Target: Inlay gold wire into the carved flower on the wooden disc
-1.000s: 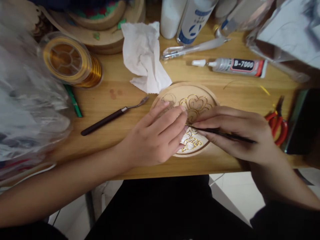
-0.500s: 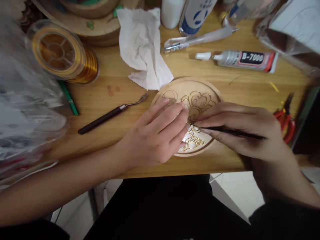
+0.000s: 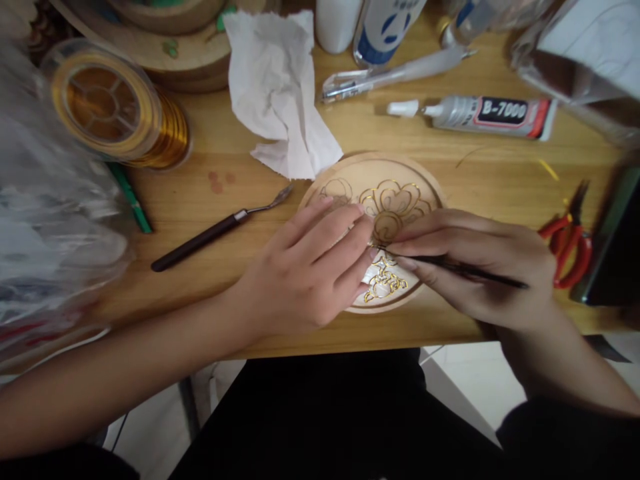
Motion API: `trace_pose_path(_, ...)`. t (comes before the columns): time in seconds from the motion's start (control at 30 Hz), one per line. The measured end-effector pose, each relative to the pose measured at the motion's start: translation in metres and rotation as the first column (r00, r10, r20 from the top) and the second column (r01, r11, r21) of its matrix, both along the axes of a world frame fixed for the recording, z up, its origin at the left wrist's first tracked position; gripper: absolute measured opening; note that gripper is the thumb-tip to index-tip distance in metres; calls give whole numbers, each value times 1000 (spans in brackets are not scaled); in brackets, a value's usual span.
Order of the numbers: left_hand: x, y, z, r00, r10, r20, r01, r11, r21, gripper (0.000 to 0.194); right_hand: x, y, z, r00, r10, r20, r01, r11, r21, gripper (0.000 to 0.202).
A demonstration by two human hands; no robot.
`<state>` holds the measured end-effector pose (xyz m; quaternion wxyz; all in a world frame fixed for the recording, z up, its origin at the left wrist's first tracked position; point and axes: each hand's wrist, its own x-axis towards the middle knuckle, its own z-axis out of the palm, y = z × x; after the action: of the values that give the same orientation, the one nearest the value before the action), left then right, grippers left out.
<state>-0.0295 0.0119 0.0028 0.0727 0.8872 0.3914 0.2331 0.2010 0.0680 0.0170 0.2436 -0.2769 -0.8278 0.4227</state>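
Observation:
A round wooden plate (image 3: pixel 420 175) lies near the table's front edge, with a drawn floral pattern partly outlined in gold wire (image 3: pixel 393 288). My left hand (image 3: pixel 315 267) rests across its left half, fingers stretched out and lying on the surface, covering part of the drawing. From the right, my right hand (image 3: pixel 480 263) pinches a slim black tool (image 3: pixel 493 273) whose tip meets the plate near my left fingertips. Whether that tip holds wire is too small to tell. Left of the plate is a dark-handled palette knife (image 3: pixel 205 240).
Behind the plate are crumpled tissue (image 3: pixel 280 93), a pen (image 3: pixel 390 77) and a B-7000 glue tube (image 3: pixel 493 117). A gold wire spool (image 3: pixel 120 107) stands back left, beside plastic bags (image 3: pixel 55 220). Red-handled pliers (image 3: pixel 570 247) lie at right near a dark box-like object (image 3: pixel 610 240).
The view has shifted slightly, so the table items sit a little further left and up. Both hands keep nearly the same place and hold on the plate and tool.

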Motion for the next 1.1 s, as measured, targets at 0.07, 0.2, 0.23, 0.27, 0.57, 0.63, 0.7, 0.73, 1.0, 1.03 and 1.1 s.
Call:
trace_pose_path(0.07, 0, 0, 0, 998, 0, -62, 4, 997, 71, 15, 0, -1, 0, 1000, -2, -5, 2, 1000, -4, 20)
trace_pose_path(0.2, -1, -1, 0, 995, 2, -101, 11, 992, 126, 16, -1, -2, 0, 1000, -15, -4, 15, 1000, -20, 18)
trace_pose_path(0.23, -1, -1, -1, 996, -2, -87, 12, 993, 118, 17, -1, -2, 0, 1000, -16, -4, 16, 1000, -21, 17)
trace_pose_path(0.27, -1, -1, -1, 997, -9, -72, 17, 994, 112, 18, -1, -2, 0, 1000, -16, -4, 16, 1000, -18, 17)
trace_pose_path(0.57, -1, 1, -4, 997, -14, -75, 28, 983, 184, 20, 3, 0, -1, 998, -56, -42, 56, 998, 14, 20)
trace_pose_path(0.63, -1, 1, -3, 998, -8, -57, 18, 982, 185, 19, 4, 0, -1, 997, -61, -39, 62, 998, 20, 19)
trace_pose_path(0.7, -1, 1, -3, 998, -17, -59, 27, 983, 180, 18, 4, 0, -1, 998, -57, -34, 58, 998, 28, 19)
trace_pose_path(0.73, -1, 1, -3, 998, -28, -63, 38, 984, 174, 18, 4, 0, -1, 998, -56, -33, 58, 998, 33, 18)
trace_pose_path(1.0, -5, -4, -10, 999, 29, 27, -33, 990, 140, 37, 7, 0, 0, 997, -72, -23, 73, 994, 76, 18)
trace_pose_path(1.03, -5, -4, -11, 1000, 26, 14, -27, 992, 127, 37, 7, 0, 0, 997, -79, -25, 80, 993, 83, 18)
trace_pose_path(1.1, -5, -3, -10, 1000, 7, -9, -6, 994, 108, 38, 7, -1, 0, 994, -102, -33, 104, 990, 94, 18)
